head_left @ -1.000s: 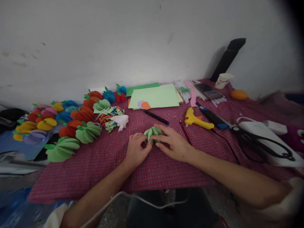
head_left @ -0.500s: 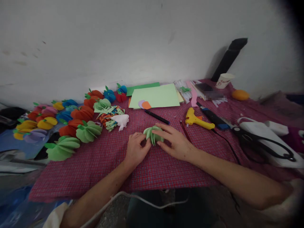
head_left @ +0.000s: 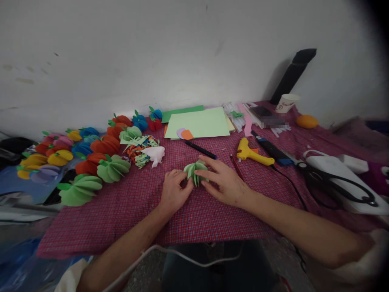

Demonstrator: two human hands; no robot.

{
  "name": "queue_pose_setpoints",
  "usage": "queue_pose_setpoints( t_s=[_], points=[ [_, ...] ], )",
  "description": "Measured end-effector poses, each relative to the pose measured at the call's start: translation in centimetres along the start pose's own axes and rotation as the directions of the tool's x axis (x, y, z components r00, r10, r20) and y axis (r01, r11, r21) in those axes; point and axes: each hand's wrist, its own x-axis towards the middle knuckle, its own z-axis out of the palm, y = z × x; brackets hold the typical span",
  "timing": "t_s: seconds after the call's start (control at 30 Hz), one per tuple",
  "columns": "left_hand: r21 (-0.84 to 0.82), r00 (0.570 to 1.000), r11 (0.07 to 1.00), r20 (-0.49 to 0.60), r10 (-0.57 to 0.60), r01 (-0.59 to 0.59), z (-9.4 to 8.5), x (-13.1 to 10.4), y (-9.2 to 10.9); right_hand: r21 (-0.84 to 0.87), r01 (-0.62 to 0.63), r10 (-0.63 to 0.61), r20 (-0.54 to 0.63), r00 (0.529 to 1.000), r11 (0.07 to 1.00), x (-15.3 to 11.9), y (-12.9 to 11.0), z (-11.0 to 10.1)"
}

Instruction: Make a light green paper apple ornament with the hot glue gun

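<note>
A small light green folded-paper ball with fanned leaves sits on the red checked cloth between both hands. My left hand grips its left side, thumb and fingers pinched at the paper's edge. From the right, my right hand reaches over it with fingers apart, the fingertips touching the leaves. A black pen lies just behind the ball, and a dark red pencil is right of it.
Several coloured paper pumpkins crowd the left side. Paper scraps and green sheets lie at the back. On the right are a yellow glue gun with its cord, black scissors, a paper cup and an orange fruit.
The fingers of my right hand have shifted slightly left over the green paper ball. My left hand keeps its place.
</note>
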Motion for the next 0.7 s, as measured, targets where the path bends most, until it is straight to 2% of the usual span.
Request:
queue_pose_setpoints(
  t_s=[0.47, 0.7],
  points=[
    [0.023, 1.0, 1.0, -0.015, 0.01, -0.01, 0.09, -0.06, -0.07, -0.028, -0.091, 0.091, -0.009, 0.996, 0.995, 0.38, -0.3, -0.68],
    [0.051, 0.999, 0.997, -0.006, 0.053, -0.053, 0.0, -0.12, 0.27, 0.012, -0.142, 0.143, -0.052, 0.988, 0.99, 0.3, -0.18, -0.38]
  ],
)
